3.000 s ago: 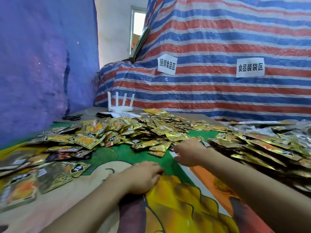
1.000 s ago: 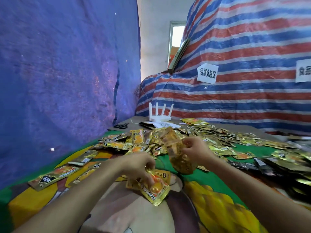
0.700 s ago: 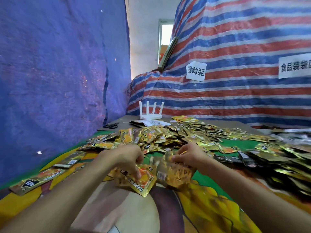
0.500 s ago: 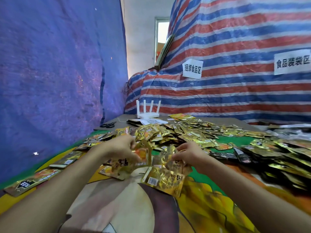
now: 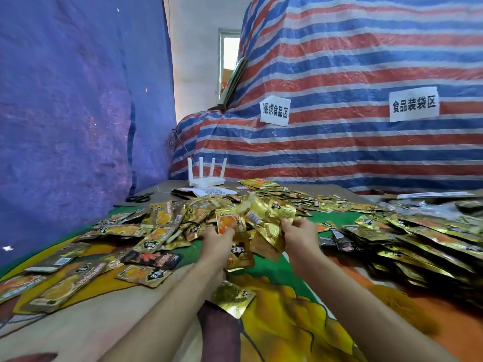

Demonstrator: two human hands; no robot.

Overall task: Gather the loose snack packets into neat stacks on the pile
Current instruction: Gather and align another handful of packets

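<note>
A fanned bunch of gold snack packets is gripped in the curled fingers of the right hand, raised above the middle of the table. An orange-faced packet is pinched upright by the left hand, touching the bunch. Just behind, the pile is spread toward the table's left edge. One loose packet lies under the left forearm. The bunch is held unevenly, so slippery foil could slide out if the grip were loosened before the edges are squared.
</note>
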